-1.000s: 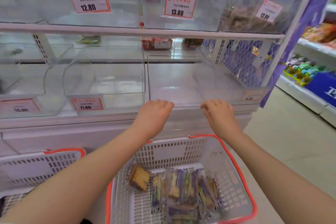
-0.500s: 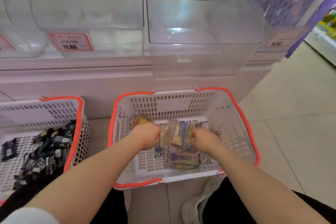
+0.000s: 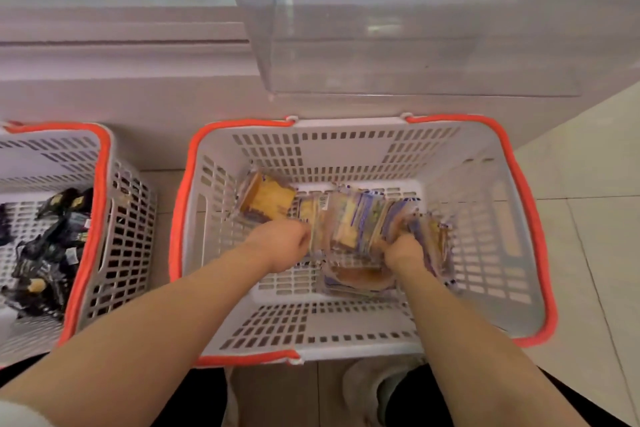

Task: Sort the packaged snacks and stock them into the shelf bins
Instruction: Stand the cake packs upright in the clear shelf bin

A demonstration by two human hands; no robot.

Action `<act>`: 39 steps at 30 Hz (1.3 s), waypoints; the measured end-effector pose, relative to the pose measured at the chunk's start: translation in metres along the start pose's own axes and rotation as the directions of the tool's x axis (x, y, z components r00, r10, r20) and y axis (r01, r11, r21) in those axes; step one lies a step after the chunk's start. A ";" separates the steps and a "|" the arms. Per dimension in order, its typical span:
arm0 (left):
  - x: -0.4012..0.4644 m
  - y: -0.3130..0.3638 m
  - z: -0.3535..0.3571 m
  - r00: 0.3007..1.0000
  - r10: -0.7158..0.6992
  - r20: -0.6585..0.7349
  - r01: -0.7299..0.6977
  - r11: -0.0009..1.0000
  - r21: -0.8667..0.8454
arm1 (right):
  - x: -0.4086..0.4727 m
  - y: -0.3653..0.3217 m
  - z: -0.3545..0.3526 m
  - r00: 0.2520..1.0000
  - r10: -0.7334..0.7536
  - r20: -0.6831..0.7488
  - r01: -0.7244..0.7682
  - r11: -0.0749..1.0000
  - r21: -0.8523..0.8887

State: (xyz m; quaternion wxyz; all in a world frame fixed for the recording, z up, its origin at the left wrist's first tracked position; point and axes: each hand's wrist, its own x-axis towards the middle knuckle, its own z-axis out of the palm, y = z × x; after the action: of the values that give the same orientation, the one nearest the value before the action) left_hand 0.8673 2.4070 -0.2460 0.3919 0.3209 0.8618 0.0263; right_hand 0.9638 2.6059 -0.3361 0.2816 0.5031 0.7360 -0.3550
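left basket (image 3: 100, 218): white slotted thing with an orange rim, sits on the floor well off to the left, full of dark-wrapped snacks (image 3: 45, 253). nobody's touching it.
left hand (image 3: 280, 244): down inside the middle basket, fingers curled onto the left end of the row of packs, looks like it's gripping them.
snack packs (image 3: 349, 225): clear-and-purple wrappers with yellow cake inside, stood on edge in a row that runs left to right across the basket floor, squeezed between the two hands. one pack (image 3: 266, 199) leans loose just behind the left hand, and another lies flat under the row.
right hand (image 3: 403, 251): clamped on the right end of the same row, a couple more packs just past it on the right.
middle basket (image 3: 346, 326): walls all round, so i'd guess the bundle has to come straight up.
clear bin (image 3: 415, 45): pulled out right above the far rim, looks empty, so plenty of room up and forward.
floor (image 3: 588, 218): pale tile on the right.
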 end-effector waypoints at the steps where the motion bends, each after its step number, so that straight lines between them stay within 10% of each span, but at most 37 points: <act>1: 0.002 0.001 0.001 1.000 0.012 -0.014 -0.012 1.000 -0.020 | 0.001 0.000 -0.001 1.000 -0.003 0.025 0.004 0.999 -0.043; 5: -0.004 0.013 0.003 0.995 0.073 -0.062 -0.080 0.991 -0.105 | -0.012 -0.016 -0.011 0.990 -0.132 0.045 0.137 0.982 -0.131; 10: -0.027 0.035 -0.009 0.931 0.249 -0.266 -0.227 0.968 0.109 | -0.082 -0.050 -0.058 0.962 -0.245 0.117 0.131 0.795 0.592; 17: -0.075 0.065 -0.061 0.748 0.189 -0.636 -0.379 0.908 -0.176 | -0.210 -0.073 -0.113 0.817 -0.561 0.133 0.285 0.594 0.752; 20: -0.105 0.073 -0.085 0.800 0.023 -0.599 -0.519 0.528 -0.672 | -0.248 -0.062 -0.142 0.673 -0.677 -0.298 0.693 0.437 0.573; 23: -0.131 0.076 -0.104 0.816 0.020 -0.578 -0.566 0.228 -0.792 | -0.263 -0.051 -0.166 0.530 -0.541 -0.653 0.835 0.468 0.290; 27: -0.162 0.081 -0.121 0.782 0.054 -0.622 -0.622 0.139 -0.770 | -0.278 -0.049 -0.173 0.665 -0.608 -0.435 0.716 0.351 0.604; 39: -0.216 0.073 -0.128 0.585 -0.054 -0.809 -0.809 0.031 -0.587 | -0.319 -0.063 -0.171 0.449 -0.674 -0.587 0.868 0.175 0.464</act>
State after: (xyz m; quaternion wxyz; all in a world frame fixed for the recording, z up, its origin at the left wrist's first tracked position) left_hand 0.9227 2.3674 0.0059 0.1452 0.2051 0.5656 0.7855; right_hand 1.0017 2.5560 0.0257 -0.2563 0.1595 0.7094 -0.6369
